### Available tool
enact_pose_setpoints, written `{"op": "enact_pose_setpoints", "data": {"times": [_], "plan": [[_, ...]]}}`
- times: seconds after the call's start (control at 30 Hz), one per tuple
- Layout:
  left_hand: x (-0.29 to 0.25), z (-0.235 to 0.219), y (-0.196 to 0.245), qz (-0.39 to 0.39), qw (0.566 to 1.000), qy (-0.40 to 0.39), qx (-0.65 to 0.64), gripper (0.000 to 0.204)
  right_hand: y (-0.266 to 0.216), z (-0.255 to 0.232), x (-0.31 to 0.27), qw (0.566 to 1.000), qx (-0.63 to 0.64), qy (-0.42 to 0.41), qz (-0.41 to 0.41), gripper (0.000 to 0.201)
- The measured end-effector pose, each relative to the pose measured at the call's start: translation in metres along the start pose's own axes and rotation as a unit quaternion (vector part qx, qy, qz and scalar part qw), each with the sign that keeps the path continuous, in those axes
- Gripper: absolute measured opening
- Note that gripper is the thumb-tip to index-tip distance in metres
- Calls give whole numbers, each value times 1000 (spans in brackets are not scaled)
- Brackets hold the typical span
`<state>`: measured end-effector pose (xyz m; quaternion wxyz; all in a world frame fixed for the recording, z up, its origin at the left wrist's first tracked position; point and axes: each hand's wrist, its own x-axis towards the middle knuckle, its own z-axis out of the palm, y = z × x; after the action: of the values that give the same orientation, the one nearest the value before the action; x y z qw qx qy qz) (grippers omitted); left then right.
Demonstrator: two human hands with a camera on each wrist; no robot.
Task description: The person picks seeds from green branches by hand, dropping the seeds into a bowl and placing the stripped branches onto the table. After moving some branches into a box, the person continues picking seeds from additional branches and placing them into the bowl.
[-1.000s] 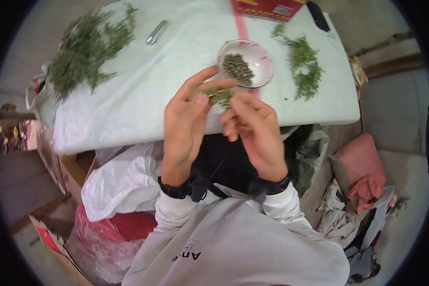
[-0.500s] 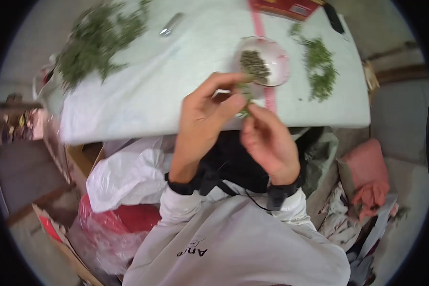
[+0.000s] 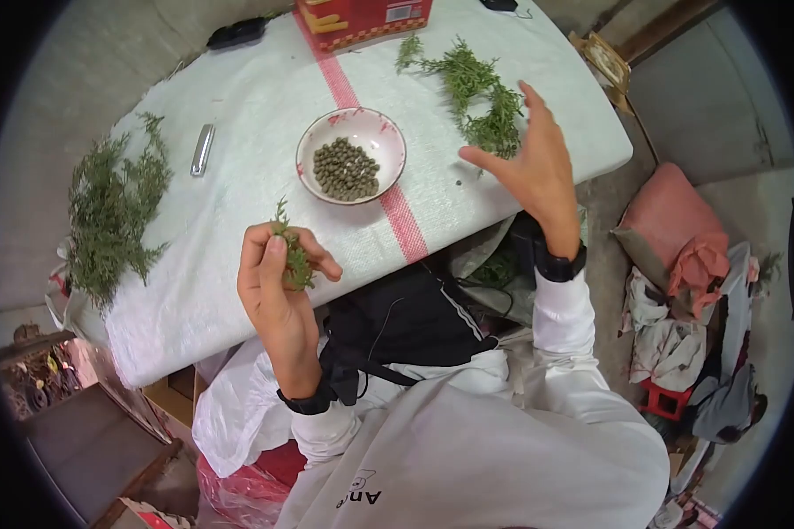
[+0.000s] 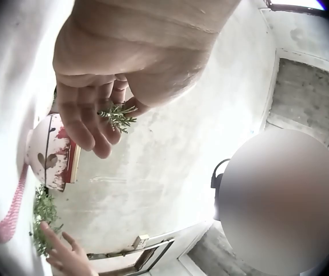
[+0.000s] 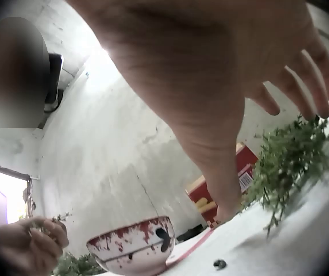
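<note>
Between the thumb and fingers of my left hand (image 3: 278, 304) is a small green leafy sprig (image 3: 296, 261), pinched in front of the bowl; its tip also shows in the left wrist view. My right hand (image 3: 545, 172) has thumb and fingers spread wide, holding nothing, at the edge of a pile of green sprigs (image 3: 468, 81). In the right wrist view its fingertips hang just over those sprigs (image 5: 291, 158). A white bowl (image 3: 390, 145) with red marks stands between the hands, partly filled with small round grey-green berries (image 3: 346, 170).
A larger heap of green sprigs (image 3: 115, 212) lies at the table's left. Near it is a shiny metal object (image 3: 203, 150). A red box (image 3: 362, 22) and a black object (image 3: 236, 33) sit at the far edge. White woven sheeting (image 3: 238, 282) with a pink stripe covers the table.
The hands were together over the sprig; now they are apart. My right hand has moved right to the pile with fingers spread, while the left keeps the sprig. The head view has turned.
</note>
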<state>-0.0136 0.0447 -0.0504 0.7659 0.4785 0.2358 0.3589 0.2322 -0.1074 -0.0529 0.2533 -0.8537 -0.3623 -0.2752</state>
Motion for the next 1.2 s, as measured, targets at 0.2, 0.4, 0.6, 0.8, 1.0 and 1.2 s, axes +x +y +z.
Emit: {"op": "enact_pose_setpoints", "data": {"times": [0.2, 0.4, 0.6, 0.8, 1.0, 1.2], "plan": [[2, 5, -3, 5, 998, 50, 25, 19, 7, -20, 5, 960, 107, -166, 200, 54], [-3, 26, -7, -19, 998, 41, 34, 23, 40, -49, -9, 842, 434, -108, 302, 47], [-2, 73, -32, -143, 984, -95, -46, 29, 58, -49, -23, 651, 666, -111, 346, 41], [7, 120, -64, -162, 978, -129, 9, 24, 78, -32, -28, 462, 812, -161, 317, 47], [37, 145, -91, 102, 956, -178, 212, 22, 86, -26, -30, 370, 840, -143, 371, 48], [55, 164, -103, 68, 913, -182, 358, 19, 91, -10, -36, 220, 892, -123, 375, 49]]}}
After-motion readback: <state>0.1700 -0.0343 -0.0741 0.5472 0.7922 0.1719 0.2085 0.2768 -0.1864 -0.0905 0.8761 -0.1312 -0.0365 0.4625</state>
